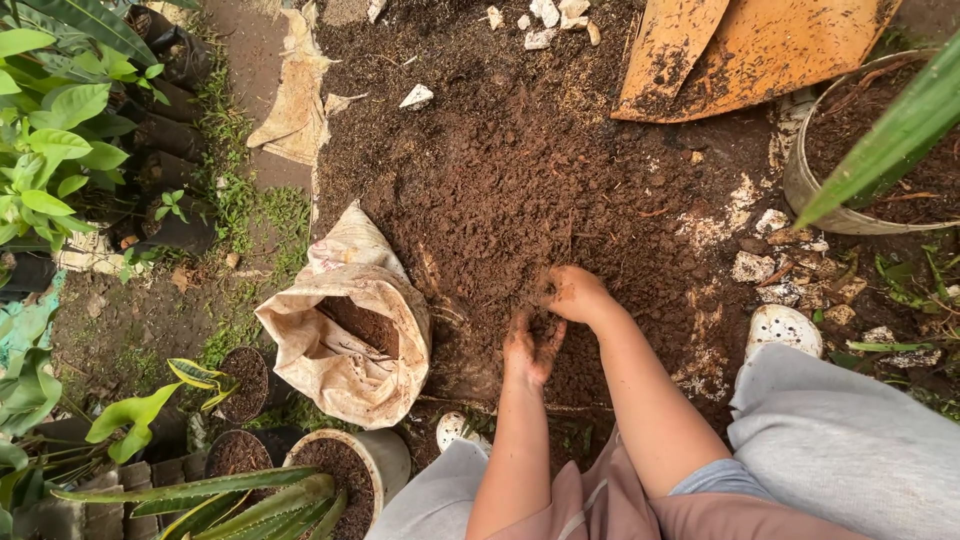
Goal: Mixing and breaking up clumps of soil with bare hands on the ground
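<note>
Outdoor garden plot, daylight, soft, no hard shadows. Bare packed dirt ground (130, 330) at left w/ thin green grass strip (235, 200). Row of black plastic nursery bags (165, 135) far left under broad-leaved green shrubs (50, 140). Rusty orange metal sheet (760, 50) far right. Round pale pot w/ long green leaf (850, 150) at right. White stone chips (545, 15) far centre. Pale round pots w/ soil (345, 470) near left.

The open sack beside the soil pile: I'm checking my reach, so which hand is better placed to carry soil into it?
Probably the left hand: it lies nearer the sack, which sits on its side of the soil pile. The right hand would have to cross over.
</note>
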